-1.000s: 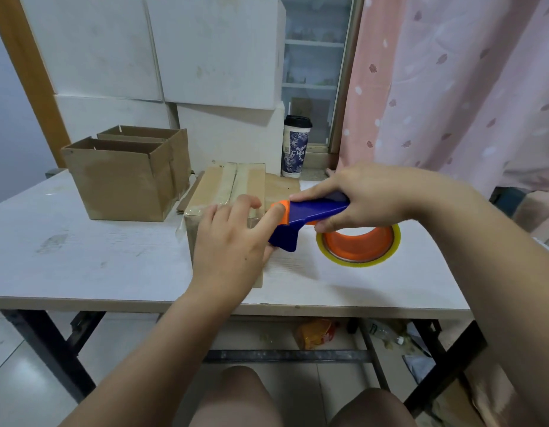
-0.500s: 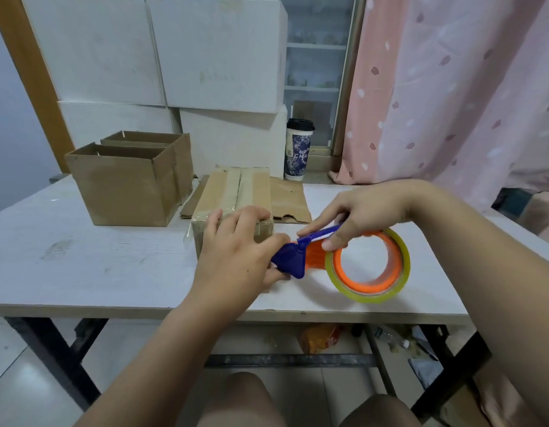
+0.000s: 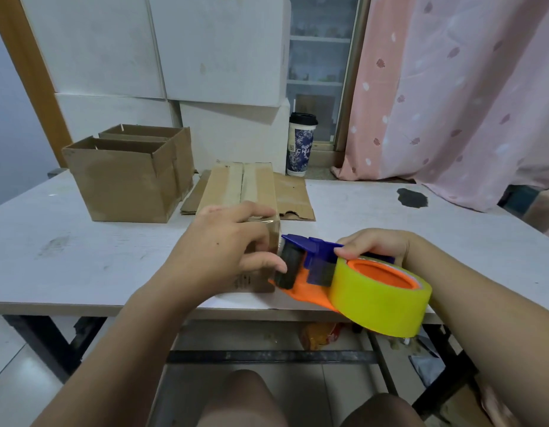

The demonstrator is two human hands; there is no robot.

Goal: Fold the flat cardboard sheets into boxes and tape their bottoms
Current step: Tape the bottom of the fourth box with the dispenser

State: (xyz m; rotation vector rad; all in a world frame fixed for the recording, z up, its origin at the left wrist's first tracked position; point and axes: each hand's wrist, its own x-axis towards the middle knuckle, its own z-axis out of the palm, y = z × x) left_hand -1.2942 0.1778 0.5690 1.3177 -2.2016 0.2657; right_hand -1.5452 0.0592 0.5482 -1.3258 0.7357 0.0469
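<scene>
Brown cardboard sits under the left hand point(image 3: 224, 248), whose fingers curl over the near top edge of the box point(image 3: 245, 186) while the thumb presses on its near face, so the hand is clasping that corner. The box stands bottom up at the counter's point(image 3: 82, 251) near edge, with a pale strip of tape running along its centre seam away from the person. Just right of the thumb, the black roller of the tape dispenser point(image 3: 316, 257) touches the box's near right corner. The right hand point(image 3: 374, 245) is wrapped around the dispenser's blue handle from above, gripping it firmly. The yellow tape roll point(image 3: 381, 300) on its orange hub hangs out past the counter edge toward the person. Behind the box, partly under it, lies a flat cardboard sheet point(image 3: 293, 198). Further left stand two open boxes point(image 3: 125, 180), touching one another. A lidded cup point(image 3: 300, 143) stands beyond the sheet, white cartons point(image 3: 205, 47) are stacked behind, and a pink curtain point(image 3: 451, 87) hangs on the right.
</scene>
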